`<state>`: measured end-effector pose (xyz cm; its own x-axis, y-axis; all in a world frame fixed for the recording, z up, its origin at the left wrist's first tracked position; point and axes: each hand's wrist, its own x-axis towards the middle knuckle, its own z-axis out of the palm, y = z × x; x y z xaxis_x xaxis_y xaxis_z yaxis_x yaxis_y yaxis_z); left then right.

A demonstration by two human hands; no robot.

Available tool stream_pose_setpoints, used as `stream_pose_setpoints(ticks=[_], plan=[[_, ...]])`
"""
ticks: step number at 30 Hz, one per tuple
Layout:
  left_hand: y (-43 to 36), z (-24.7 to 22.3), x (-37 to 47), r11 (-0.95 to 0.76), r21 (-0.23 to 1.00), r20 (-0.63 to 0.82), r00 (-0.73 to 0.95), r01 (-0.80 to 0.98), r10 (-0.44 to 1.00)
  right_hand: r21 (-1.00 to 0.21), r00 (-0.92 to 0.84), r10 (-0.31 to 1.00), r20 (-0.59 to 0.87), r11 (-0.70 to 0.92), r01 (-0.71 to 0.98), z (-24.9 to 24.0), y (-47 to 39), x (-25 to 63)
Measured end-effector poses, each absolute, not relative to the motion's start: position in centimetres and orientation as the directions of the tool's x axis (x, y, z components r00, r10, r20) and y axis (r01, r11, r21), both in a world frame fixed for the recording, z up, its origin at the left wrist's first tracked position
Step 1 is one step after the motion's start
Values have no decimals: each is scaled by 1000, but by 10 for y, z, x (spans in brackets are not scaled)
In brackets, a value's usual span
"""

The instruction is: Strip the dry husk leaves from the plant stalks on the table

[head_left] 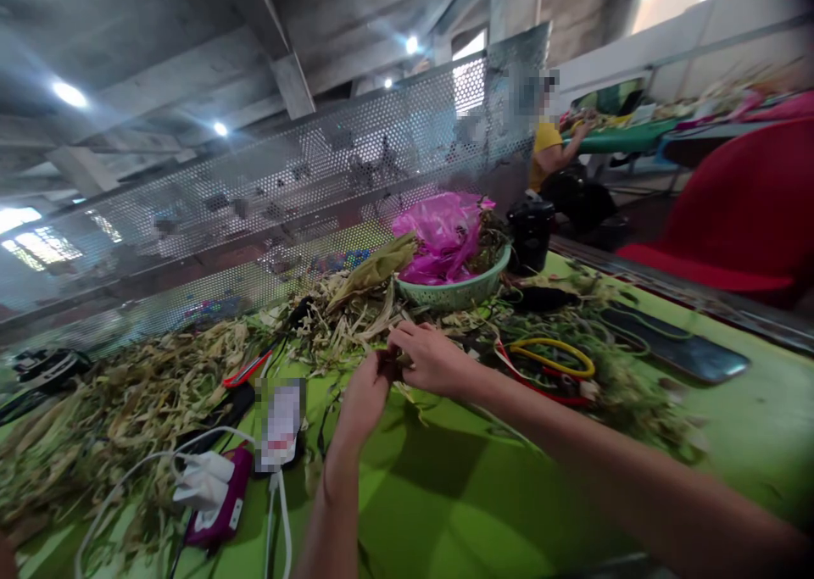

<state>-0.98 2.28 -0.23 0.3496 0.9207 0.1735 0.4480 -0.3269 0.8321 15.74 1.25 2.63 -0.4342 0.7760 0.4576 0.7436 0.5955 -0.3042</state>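
Observation:
My left hand [369, 390] and my right hand [427, 357] meet above the green table [413, 486], fingers bent and pressed together. Between them is something small and dark that I cannot make out, with thin pale strands hanging just below. Right behind the hands lies a heap of dried, pale plant strips [343, 308]. A green basket [454, 295] stands beyond, holding a pink plastic bag [438, 231] and dry stems. To the right of my right forearm lie yellow-handled and red-handled tools [553, 354] among green stalks.
A phone [280, 426] and a purple power strip [222, 498] with white cables lie left. At right are a dark flat device [680, 342] and a red chair [744, 214]. A perforated metal screen [267, 189] runs behind. A person in yellow [547, 151] sits beyond.

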Motion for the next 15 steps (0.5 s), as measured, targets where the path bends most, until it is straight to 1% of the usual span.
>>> stream_pose_setpoints(ticks=[4,6,8,10,13,15], plan=[[24,-4,-12,-289,880,168,322,378,932,-413,-392,789,473,592,692,28,16,160],[22,-2,-11,-273,911,167,329,309,929,-442,-371,790,488,591,675,29,18,161],[21,0,-10,-259,925,156,343,278,926,-456,-351,795,495,581,674,30,19,163],[19,1,-10,-273,904,155,344,329,926,-463,-342,803,488,571,678,30,20,164],[18,0,-8,-326,816,184,320,477,929,-459,-361,800,479,579,674,27,20,163],[19,-3,-7,-350,774,220,294,528,930,-453,-377,789,485,596,663,25,19,161]])
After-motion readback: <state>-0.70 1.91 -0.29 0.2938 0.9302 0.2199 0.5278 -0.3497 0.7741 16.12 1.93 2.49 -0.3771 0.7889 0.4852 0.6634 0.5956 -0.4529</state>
